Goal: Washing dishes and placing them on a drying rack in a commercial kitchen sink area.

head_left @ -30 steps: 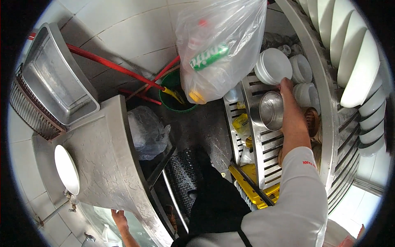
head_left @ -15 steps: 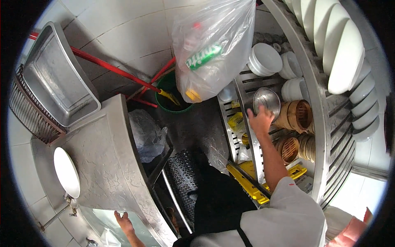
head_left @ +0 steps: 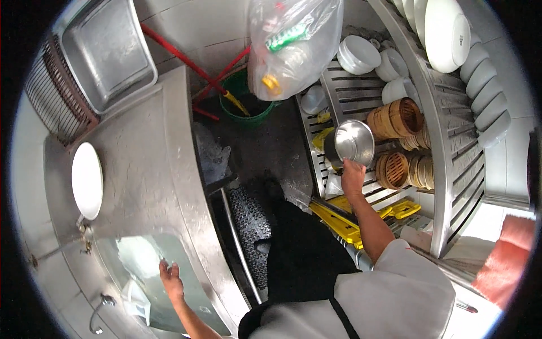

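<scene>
My right hand (head_left: pixel 353 176) grips the near rim of a deep, shiny steel bowl (head_left: pixel 355 141), its opening tilted toward me. It is held in front of the slatted rack (head_left: pixel 344 85) on the right, beside round bamboo steamers (head_left: pixel 389 121). On the left, my left hand (head_left: pixel 171 279) is open above a sink of water (head_left: pixel 189 299), with nothing in it. Partly in that water, to the left of this hand, lies a white piece (head_left: pixel 135 299) whose kind I cannot make out.
A white oval plate (head_left: pixel 87 181) leans beside the tap (head_left: pixel 84 234). A steel pan (head_left: pixel 110 53) stands at the far left. White bowls (head_left: pixel 359 53) fill the rack's back. A clear bag of bottles (head_left: pixel 296 51) hangs above a green bucket (head_left: pixel 257 113).
My right hand has lifted the steel bowl off the rack and drawn it left and nearer, tilting it. My left hand stays over the sink. The view has shifted.
</scene>
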The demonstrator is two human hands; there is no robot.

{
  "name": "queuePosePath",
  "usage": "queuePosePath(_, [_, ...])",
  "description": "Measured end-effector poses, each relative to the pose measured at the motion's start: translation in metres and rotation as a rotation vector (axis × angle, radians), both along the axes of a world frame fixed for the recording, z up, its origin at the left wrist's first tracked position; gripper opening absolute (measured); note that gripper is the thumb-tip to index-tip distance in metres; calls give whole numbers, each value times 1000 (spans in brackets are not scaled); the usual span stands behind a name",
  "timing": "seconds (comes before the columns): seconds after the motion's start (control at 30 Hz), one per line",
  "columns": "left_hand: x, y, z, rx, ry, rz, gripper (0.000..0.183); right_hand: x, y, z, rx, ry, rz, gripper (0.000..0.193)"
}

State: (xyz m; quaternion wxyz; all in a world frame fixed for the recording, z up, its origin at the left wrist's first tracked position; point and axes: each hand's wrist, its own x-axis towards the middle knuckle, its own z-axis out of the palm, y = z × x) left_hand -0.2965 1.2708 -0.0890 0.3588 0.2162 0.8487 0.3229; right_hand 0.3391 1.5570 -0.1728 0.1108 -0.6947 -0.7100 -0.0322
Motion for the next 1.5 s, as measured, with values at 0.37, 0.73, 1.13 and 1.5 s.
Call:
queuePosePath(0.37, [48, -83, 32, -30, 32, -126, 50, -65, -131, 5, -250, 158, 250, 29])
queuePosePath(0.73, [64, -131, 55, 51, -49, -35, 50, 26, -172, -3, -264, -190, -357, 20])
queuePosePath(1.13, [89, -263, 84, 184, 124, 312, 48, -73, -139, 62, 162, 223, 85, 59])
queuePosePath(1.5, [127, -384, 60, -263, 277, 506, 50, -476, -178, 173, -843, 241, 1232, 30])
